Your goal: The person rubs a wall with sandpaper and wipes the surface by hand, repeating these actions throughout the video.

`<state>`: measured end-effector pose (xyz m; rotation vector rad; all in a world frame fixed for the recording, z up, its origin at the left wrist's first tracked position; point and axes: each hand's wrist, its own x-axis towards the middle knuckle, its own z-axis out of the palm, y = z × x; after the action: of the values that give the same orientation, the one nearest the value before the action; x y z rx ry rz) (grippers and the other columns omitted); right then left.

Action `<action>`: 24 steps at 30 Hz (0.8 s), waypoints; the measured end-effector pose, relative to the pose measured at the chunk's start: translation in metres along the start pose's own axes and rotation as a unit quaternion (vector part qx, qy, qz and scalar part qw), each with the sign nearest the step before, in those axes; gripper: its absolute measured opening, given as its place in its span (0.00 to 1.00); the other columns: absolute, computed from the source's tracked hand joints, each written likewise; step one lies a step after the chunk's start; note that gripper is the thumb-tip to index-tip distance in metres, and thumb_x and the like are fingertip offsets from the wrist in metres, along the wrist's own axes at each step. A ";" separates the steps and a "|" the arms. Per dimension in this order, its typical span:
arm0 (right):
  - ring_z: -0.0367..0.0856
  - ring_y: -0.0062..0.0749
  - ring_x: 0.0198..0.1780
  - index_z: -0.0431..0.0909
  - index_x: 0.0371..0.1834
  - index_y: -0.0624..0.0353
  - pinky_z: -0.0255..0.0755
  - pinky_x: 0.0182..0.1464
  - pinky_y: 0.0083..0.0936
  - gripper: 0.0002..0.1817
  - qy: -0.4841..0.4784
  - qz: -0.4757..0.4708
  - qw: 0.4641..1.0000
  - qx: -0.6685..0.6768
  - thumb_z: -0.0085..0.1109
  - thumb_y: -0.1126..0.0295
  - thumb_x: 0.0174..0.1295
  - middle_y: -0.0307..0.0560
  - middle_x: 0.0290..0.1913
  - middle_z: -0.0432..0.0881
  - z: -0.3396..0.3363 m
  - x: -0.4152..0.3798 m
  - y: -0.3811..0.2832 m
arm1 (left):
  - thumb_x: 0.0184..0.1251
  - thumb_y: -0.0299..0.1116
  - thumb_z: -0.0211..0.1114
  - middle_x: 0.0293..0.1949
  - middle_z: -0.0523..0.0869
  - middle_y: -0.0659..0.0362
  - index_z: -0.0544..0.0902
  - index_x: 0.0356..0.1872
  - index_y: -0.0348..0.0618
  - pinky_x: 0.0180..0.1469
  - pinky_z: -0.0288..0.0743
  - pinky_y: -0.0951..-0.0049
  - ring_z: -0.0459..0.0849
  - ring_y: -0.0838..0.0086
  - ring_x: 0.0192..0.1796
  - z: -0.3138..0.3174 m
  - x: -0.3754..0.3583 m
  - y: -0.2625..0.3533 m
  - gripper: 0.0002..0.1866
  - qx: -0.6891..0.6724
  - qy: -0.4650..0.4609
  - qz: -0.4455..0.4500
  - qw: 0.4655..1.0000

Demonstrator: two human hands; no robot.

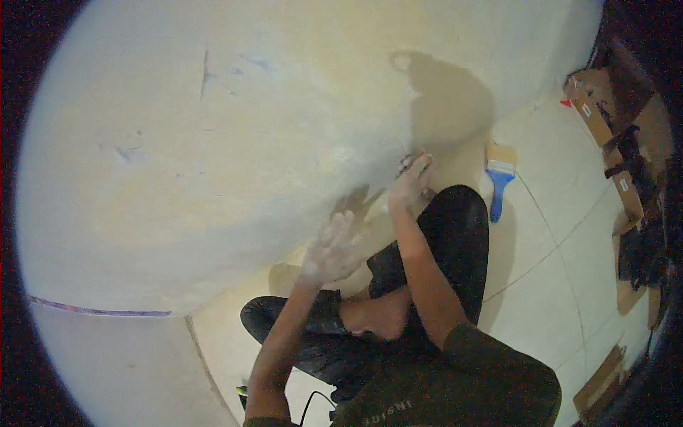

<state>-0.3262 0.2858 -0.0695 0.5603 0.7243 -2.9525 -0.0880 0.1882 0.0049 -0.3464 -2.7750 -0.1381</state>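
Observation:
My left hand (331, 250) is raised near the foot of the wall, pale with dust. Its fingers are stretched out, slightly smeared, with nothing seen in them. Against the lower wall (235, 149), my right hand (413, 183) is closed, its fingers bent together. A small greyish patch shows at those fingertips, and I cannot make out whether it is a held thing or shadow. The wall is pale yellow and white with grey smudges and scratches. To the right of my right hand, a paintbrush (501, 178) with a blue handle lies on the floor, bristles toward the wall.
My crossed legs (455, 235) in dark trousers rest on the tiled floor (541, 263). Opened cardboard boxes (626, 185) with dark items line the right side. A thin black cable (311, 406) curves by my left side. My head's shadow falls on the wall.

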 end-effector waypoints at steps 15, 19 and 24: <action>0.71 0.22 0.38 0.76 0.40 0.58 0.68 0.43 0.24 0.18 -0.026 -0.168 0.929 -0.328 0.59 0.53 0.78 0.36 0.36 0.75 -0.008 -0.019 0.003 | 0.66 0.68 0.62 0.85 0.39 0.40 0.50 0.86 0.46 0.81 0.30 0.35 0.33 0.40 0.86 -0.235 0.201 -0.034 0.56 0.422 0.310 -0.111 0.845; 0.72 0.22 0.38 0.77 0.42 0.58 0.68 0.43 0.23 0.17 -0.016 -0.166 0.937 -0.308 0.59 0.53 0.78 0.36 0.35 0.75 -0.016 -0.006 0.027 | 0.65 0.69 0.62 0.84 0.51 0.42 0.61 0.83 0.50 0.81 0.35 0.37 0.45 0.44 0.86 -0.152 0.190 -0.036 0.51 0.402 0.231 -0.118 0.878; 0.77 0.26 0.42 0.79 0.48 0.60 0.71 0.47 0.25 0.18 -0.061 -0.052 0.959 -0.273 0.58 0.54 0.78 0.40 0.40 0.79 -0.061 0.036 0.067 | 0.77 0.59 0.54 0.84 0.58 0.57 0.64 0.82 0.56 0.81 0.52 0.51 0.58 0.67 0.84 -0.090 0.166 -0.031 0.37 0.362 0.041 -0.013 0.931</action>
<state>-0.3309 0.2553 -0.1622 0.2961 1.5130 -2.6499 -0.2182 0.1831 0.1442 -0.1008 -2.5211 0.8234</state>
